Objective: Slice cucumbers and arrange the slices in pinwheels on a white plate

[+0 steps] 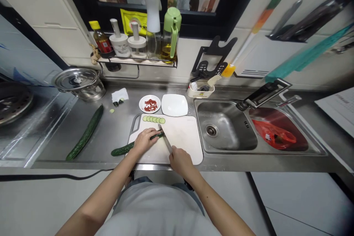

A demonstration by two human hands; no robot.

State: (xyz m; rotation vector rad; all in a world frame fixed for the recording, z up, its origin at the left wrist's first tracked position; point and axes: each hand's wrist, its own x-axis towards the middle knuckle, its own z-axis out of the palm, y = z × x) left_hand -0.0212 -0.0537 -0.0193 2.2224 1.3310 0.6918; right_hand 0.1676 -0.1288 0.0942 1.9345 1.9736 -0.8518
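My left hand (146,140) presses a dark green cucumber (121,150) onto the white cutting board (188,136), its fingers closed over the piece near the cut end. In my right hand (181,160) is a kitchen knife (167,142), gripped by the handle, with the blade at the cucumber's right end. A row of several round cucumber slices (154,119) lies along the board's upper left. Behind the board stand a small plate of chopped red pieces (150,104) and a white square plate (174,104). A second, whole cucumber (85,132) rests on the steel counter to the left.
To the right is a steel double sink (226,125) with a faucet (262,94) and a red plastic bag (276,136). A lidded steel pot (80,83) stands back left. Bottles and jars line a wall rack (138,61). Cucumber scraps (118,102) lie by a tissue (121,94).
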